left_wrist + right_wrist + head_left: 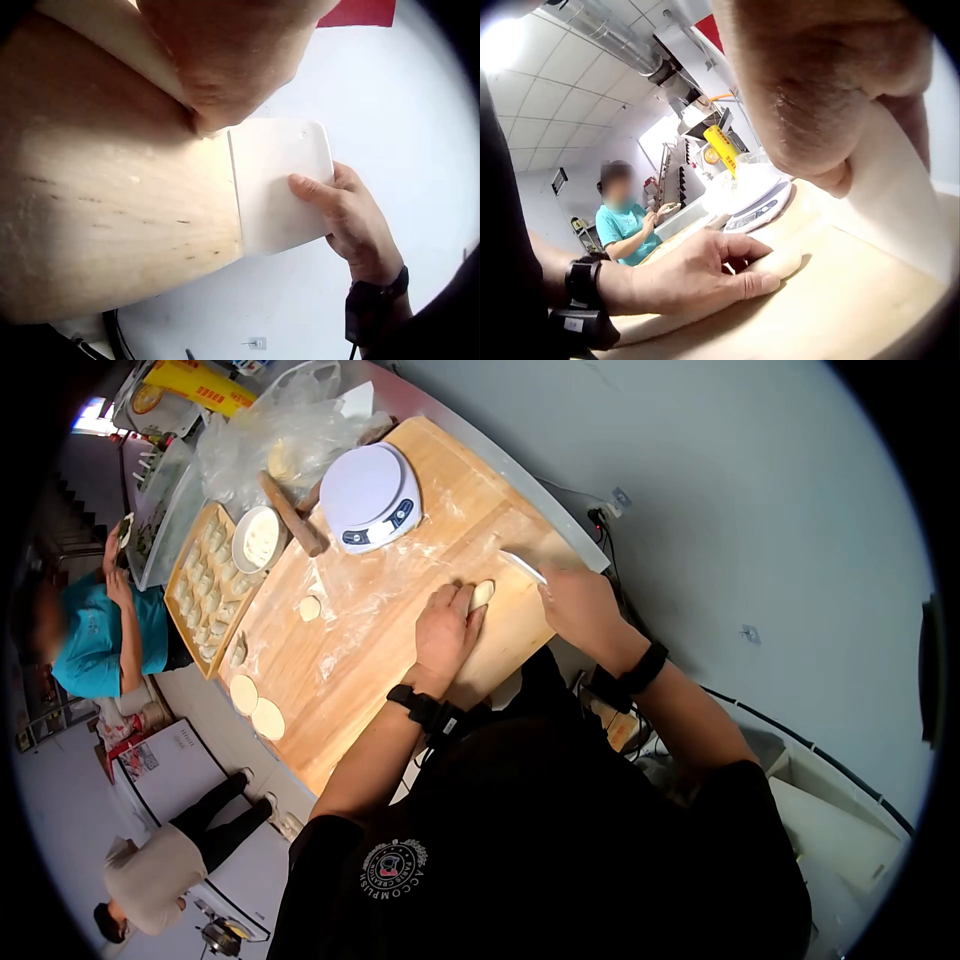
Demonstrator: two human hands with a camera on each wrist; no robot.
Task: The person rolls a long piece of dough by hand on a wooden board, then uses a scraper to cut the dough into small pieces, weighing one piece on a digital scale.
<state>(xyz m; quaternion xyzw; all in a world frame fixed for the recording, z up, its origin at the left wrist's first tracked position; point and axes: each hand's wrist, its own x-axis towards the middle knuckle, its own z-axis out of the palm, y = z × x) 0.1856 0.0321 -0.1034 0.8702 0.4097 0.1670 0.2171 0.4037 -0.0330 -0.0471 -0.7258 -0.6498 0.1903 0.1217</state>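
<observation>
Dumplings (205,600) sit in rows on a tray (176,582) over at the left, with a person in a teal shirt (95,635) standing just past it, hands up near their chest. A white bowl (258,538) rests on the tray's far corner. Two flat dough discs (255,705) lie at the near left edge of the big wooden board (370,660), touching each other, and a smaller disc (310,608) sits further in, by itself.

Next along, a rolling pin (292,515) lies tilted by the bowl. Beside it a white scale (370,495) sits on the board's far end, with a crumpled plastic bag (270,430) behind both. The board has flour dusted across the middle.

Then the hands. The left hand (445,630) is palm down on a dough roll (482,593) near the right side of the board. Its fingers (731,251) curl over the top and the thumb tucks along the side, so it's gripping the roll, and only the rounded end pokes out past the fingertips. The roll lies flat on the wood.

Just right of that end, a white scraper (523,567) stands on its edge on the board, close to the dough, though I can't tell if it's touching. The right hand (580,605) pinches it, thumb flat on the near face and the other fingers wrapped round the back. Both wrists have black straps.
</observation>
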